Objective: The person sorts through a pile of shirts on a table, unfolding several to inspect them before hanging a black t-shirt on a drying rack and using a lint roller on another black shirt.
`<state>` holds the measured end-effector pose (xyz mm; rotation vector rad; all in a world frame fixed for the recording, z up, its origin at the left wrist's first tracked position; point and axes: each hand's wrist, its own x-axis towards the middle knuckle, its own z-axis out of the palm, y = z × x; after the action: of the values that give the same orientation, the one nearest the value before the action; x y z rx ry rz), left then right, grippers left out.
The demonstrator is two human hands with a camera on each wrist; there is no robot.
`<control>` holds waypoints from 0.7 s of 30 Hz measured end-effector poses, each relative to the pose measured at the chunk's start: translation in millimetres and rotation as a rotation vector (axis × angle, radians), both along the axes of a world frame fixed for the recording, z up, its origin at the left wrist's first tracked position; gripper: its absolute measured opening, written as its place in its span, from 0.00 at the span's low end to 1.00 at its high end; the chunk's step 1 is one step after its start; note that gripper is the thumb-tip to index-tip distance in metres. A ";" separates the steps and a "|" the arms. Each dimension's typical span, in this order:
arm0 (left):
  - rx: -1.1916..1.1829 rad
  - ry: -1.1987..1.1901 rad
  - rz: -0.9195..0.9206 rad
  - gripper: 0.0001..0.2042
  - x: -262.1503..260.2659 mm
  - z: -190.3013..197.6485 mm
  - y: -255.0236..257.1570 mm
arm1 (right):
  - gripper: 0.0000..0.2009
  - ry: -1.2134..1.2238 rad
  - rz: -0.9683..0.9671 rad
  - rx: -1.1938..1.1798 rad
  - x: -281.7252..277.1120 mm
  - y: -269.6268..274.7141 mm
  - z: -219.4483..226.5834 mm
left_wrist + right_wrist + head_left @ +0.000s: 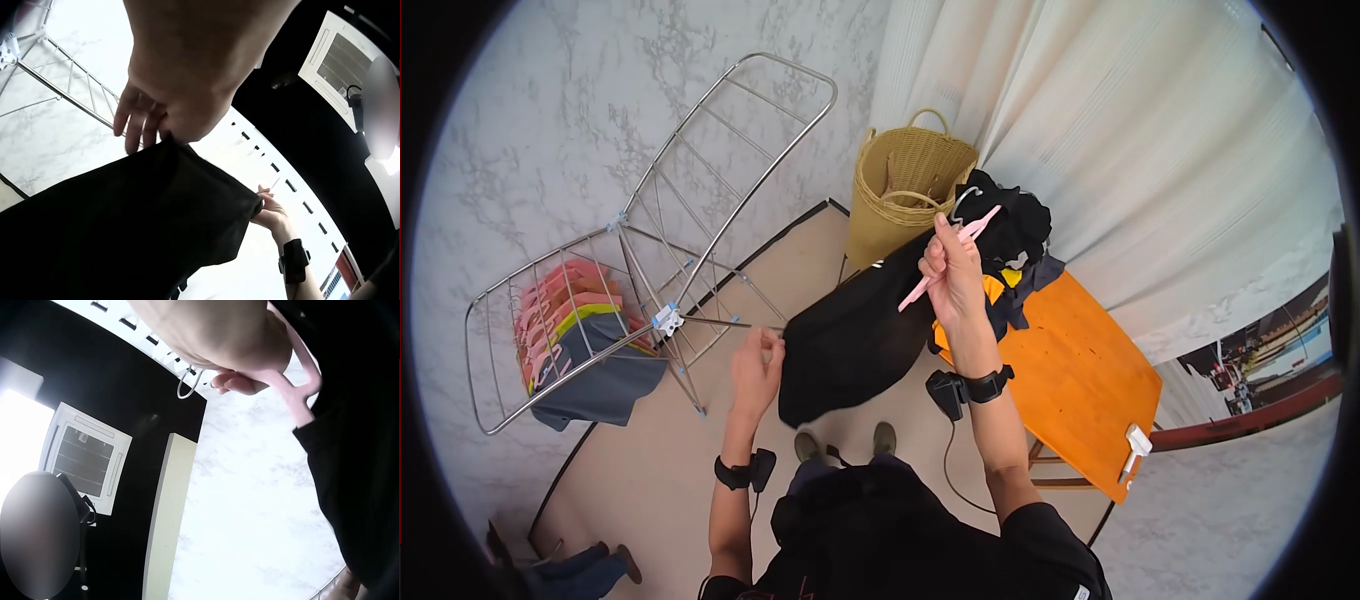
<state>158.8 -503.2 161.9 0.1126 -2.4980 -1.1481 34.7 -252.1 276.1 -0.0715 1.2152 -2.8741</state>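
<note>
A black garment point(850, 350) hangs stretched between my two hands over the floor. My left hand point(755, 375) pinches its near edge; in the left wrist view, the cloth point(144, 212) peaks at the fingertips. My right hand point(953, 275) grips a pink clothes hanger point(977, 228), which slants across the palm and sticks out on both sides. In the right wrist view, one arm of the hanger point(295, 403) runs in behind the garment's edge point(337, 469). The metal hook point(187, 387) shows beyond the fingers.
A metal drying rack point(700, 245) stands at left, with several pink hangers point(565, 310) and a grey garment point(605, 365) on it. A wicker basket point(870, 215) is ahead. Dark clothes point(1020, 225) lie on the orange table point(1080, 370), a white object point(1137, 445) at its corner. Another person's legs point(580, 575) show lower left.
</note>
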 end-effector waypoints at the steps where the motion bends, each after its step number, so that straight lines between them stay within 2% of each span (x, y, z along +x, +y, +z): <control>1: -0.033 0.108 -0.013 0.10 -0.2 1.4 6.9 | 0.11 -0.007 -0.007 -0.005 -0.3 -1.5 -3.8; 2: -0.052 0.106 -0.009 0.10 1.0 5.2 12.0 | 0.11 -0.028 0.002 -0.028 2.0 -2.9 -5.1; 4: -0.042 0.052 -0.042 0.20 8.1 14.1 29.5 | 0.11 -0.023 0.033 -0.080 1.3 1.9 -8.5; 5: -0.048 0.062 -0.154 0.25 14.3 14.3 43.2 | 0.11 -0.026 0.038 -0.092 -0.3 3.2 -10.8; 7: -0.052 0.071 -0.189 0.27 20.0 21.8 60.8 | 0.06 -0.089 0.013 -0.178 -3.6 6.2 -15.2; 9: -0.031 0.042 -0.269 0.34 24.6 23.5 67.6 | 0.07 -0.080 -0.023 -0.171 -3.8 9.1 -19.0; 10: -0.035 0.043 -0.266 0.34 27.4 23.4 75.0 | 0.08 -0.069 -0.063 -0.157 -4.3 11.8 -19.2; 12: -0.116 0.024 -0.177 0.22 32.3 24.7 93.6 | 0.09 -0.062 -0.082 -0.159 -5.6 19.6 -14.5; 13: -0.117 0.024 -0.172 0.22 31.5 19.3 94.0 | 0.10 -0.055 -0.106 -0.162 -5.8 22.9 -11.6; 15: -0.097 -0.131 -0.156 0.10 28.0 10.5 92.5 | 0.09 -0.042 -0.103 -0.161 -4.4 28.8 -8.4; 19: -0.037 0.034 -0.103 0.11 31.9 35.8 97.9 | 0.10 0.037 -0.098 -0.101 -2.8 43.8 -7.3; 21: 0.068 0.150 -0.038 0.10 34.1 46.0 98.2 | 0.10 0.050 -0.105 -0.049 -2.7 47.1 -15.2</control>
<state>192.9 -405.0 207.9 -0.0022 -2.3401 -1.2102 32.0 -205.0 260.8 -0.0837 1.1923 -3.0105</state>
